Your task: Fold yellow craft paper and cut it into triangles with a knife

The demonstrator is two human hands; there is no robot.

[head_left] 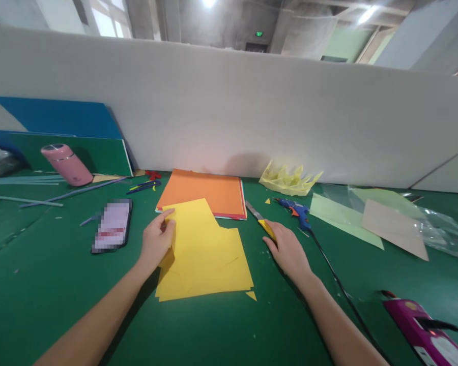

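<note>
My left hand pinches the left edge of a yellow paper sheet, lifting that side a little off the table. The sheet has a notch cut from its upper right corner, and more yellow paper shows beneath it. In my right hand is a utility knife with a yellow handle, its blade pointing up and left, apart from the yellow paper. Behind the yellow sheet lies a stack of coloured paper with an orange sheet on top. A small yellow scrap rests at the sheet's lower right corner.
A blue glue gun trails its cord beside my right arm. A pale yellow paper crown stands by the white partition. Phone, scissors and pink bottle are left; a magenta power strip is front right.
</note>
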